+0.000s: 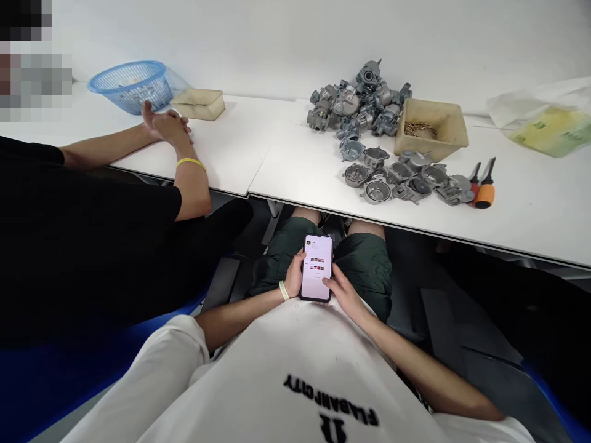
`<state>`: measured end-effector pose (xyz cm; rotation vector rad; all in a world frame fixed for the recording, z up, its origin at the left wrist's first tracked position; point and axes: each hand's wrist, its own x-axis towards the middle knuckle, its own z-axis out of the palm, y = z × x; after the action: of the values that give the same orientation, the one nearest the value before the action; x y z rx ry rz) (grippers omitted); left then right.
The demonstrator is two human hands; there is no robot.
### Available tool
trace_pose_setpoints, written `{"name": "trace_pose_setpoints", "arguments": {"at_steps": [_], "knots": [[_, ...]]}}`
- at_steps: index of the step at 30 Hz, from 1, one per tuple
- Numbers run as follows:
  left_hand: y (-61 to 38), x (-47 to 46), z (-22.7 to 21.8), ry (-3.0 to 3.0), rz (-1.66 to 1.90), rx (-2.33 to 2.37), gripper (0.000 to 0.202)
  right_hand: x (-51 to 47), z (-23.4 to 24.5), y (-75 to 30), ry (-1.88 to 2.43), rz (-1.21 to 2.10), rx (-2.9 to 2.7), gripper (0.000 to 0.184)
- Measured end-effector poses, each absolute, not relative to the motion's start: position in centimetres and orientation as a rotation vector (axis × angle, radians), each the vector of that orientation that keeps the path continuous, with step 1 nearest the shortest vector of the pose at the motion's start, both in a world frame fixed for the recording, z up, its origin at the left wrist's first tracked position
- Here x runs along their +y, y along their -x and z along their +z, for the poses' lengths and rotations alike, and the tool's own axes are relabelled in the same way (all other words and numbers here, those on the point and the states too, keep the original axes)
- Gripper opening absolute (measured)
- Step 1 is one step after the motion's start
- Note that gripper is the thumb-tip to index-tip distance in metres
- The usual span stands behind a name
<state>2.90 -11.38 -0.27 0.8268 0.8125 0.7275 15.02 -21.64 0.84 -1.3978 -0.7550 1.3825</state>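
Observation:
I sit at a white table point(286, 166) with a phone point(316, 267) in my lap, its screen lit. My left hand point(294, 275) is wrapped round the phone's left edge. My right hand point(341, 292) grips its lower right side, thumb resting on the screen. On the table ahead lies a pile of grey metal carburetor parts point(357, 101), with several more laid out nearer the edge point(401, 178).
A beige tray point(431, 130) with small brass pieces stands beside the parts. Two screwdrivers point(482, 184) lie to the right, a plastic bag point(545, 117) beyond. At left a person in black rests clasped hands point(164, 126) near a blue basket point(132, 85) and another beige tray point(199, 103).

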Motion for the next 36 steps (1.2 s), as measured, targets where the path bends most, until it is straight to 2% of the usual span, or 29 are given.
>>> {"name": "trace_pose_setpoints", "arguments": {"at_steps": [5,12,20,30,36], "knots": [[-3.0,-11.4,-0.1,-0.855,0.727,0.837,0.032,-21.7,0.4,-15.1,1.405,1.361,-0.779,0.047],[-2.9,-11.4,-0.2,-0.878,0.699,0.787,0.040,-21.7,0.1,-15.1,1.389,1.351,-0.782,0.049],[-3.0,-11.3,-0.2,-0.882,0.726,0.823,0.032,-21.7,0.2,-15.0,1.380,1.382,-0.780,0.048],[-2.8,-11.3,-0.6,-0.819,0.721,0.723,0.038,-21.8,-0.3,-15.2,1.397,1.341,-0.810,0.049],[-3.1,-11.5,-0.5,-0.706,0.657,0.658,0.051,-21.7,-0.2,-15.1,1.397,1.326,-0.822,0.045]]}}
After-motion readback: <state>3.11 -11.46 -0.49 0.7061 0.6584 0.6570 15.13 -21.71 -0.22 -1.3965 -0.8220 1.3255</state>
